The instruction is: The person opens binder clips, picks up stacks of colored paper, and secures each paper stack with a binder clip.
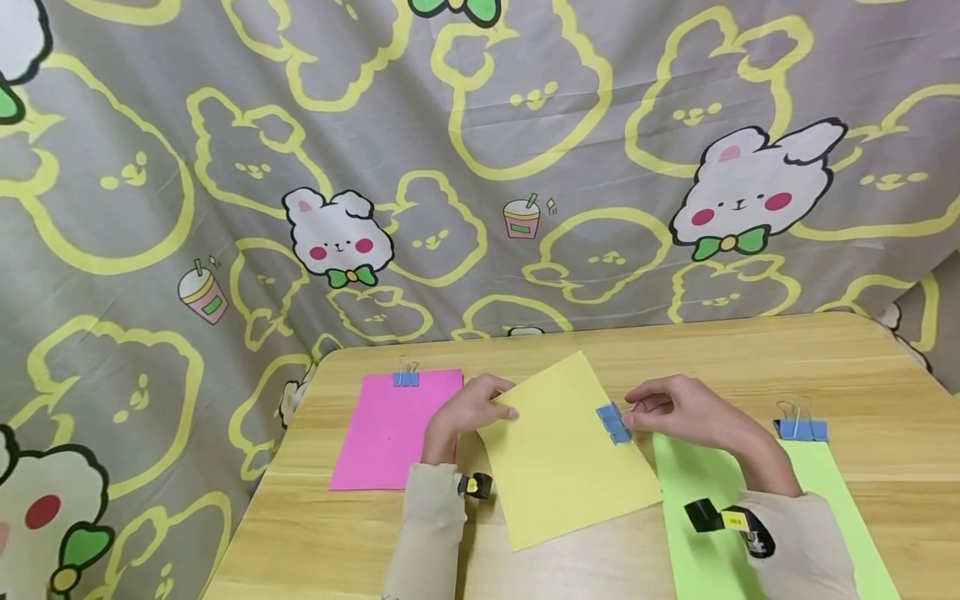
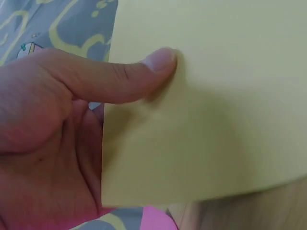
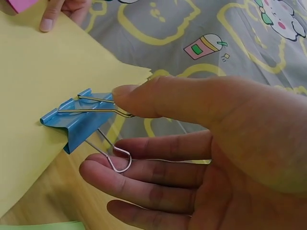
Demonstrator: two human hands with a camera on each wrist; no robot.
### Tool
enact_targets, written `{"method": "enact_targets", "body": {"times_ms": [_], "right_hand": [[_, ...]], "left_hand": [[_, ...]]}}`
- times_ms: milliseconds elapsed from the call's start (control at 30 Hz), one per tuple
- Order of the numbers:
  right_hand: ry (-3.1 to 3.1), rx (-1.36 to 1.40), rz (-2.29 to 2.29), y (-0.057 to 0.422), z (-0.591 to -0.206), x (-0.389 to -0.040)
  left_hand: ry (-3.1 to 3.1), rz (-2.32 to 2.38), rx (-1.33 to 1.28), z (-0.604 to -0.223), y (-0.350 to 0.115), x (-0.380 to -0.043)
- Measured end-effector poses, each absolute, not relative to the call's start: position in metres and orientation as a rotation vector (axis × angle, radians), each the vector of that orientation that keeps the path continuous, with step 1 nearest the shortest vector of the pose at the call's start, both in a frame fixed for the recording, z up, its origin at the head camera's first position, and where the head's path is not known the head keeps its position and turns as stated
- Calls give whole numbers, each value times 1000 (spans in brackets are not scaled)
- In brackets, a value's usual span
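Note:
A stack of yellow paper (image 1: pixel 558 458) is held tilted over the table between both hands. My left hand (image 1: pixel 467 410) grips its left edge, the thumb on the front face and the other fingers hidden behind it. On the right edge sits a blue binder clip (image 1: pixel 614 422), both wire handles standing out from the paper. At that clip, my right hand (image 1: pixel 693 410) holds the handles; in the right wrist view the thumb lies on the upper wire and the fingers (image 3: pixel 144 172) are at the lower one.
Pink paper (image 1: pixel 390 433) with a blue binder clip (image 1: pixel 406 379) at its top lies on the left of the wooden table (image 1: pixel 585 571). Green paper (image 1: pixel 847 500), also topped by a blue binder clip (image 1: pixel 802 429), lies under the right forearm. A patterned curtain (image 1: pixel 480 275) hangs behind.

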State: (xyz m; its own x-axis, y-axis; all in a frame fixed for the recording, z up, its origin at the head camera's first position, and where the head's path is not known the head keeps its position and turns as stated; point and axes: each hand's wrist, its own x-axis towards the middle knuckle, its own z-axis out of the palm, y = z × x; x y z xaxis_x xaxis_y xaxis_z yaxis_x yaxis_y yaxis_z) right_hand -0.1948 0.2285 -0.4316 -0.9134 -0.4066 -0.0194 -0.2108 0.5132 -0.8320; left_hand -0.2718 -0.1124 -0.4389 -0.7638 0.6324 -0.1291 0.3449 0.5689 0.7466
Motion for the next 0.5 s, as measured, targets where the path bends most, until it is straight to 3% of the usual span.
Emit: {"method": "enact_targets", "body": {"times_ms": [233,500], "right_hand": [[2621,-561,-1305,228,-433,-196],[2856,-442,-1261,250,-427,-191]], "left_hand": [[2370,1109,903,-439,-107,-272],[2465,1174,790,-449,-120,-278]]}}
